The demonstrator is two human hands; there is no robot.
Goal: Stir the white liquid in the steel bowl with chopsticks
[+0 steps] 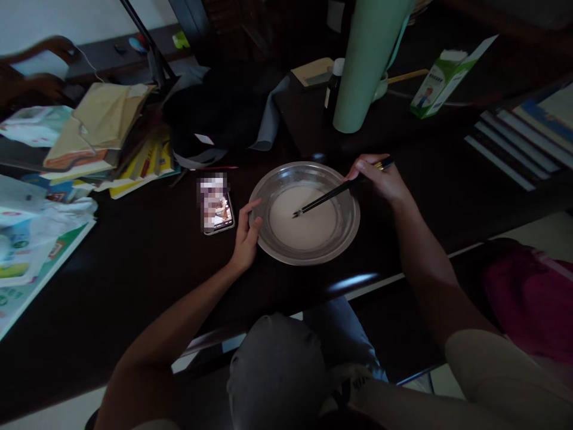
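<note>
A round metal bowl rests on the dark table and contains a pale, milky mixture. My left hand grips the bowl's left rim, its thumb and a finger reaching over the edge. In my right hand, above the bowl's right side, is a pair of black chopsticks with gold bands near the top. They slant down to the left, and their tips meet the pale mixture near the middle of the bowl.
A lit phone lies left of the bowl. Behind stand a tall green bottle, a small dark bottle and a green-white carton. Books are stacked at right; papers and books pile up at left, near a black bag.
</note>
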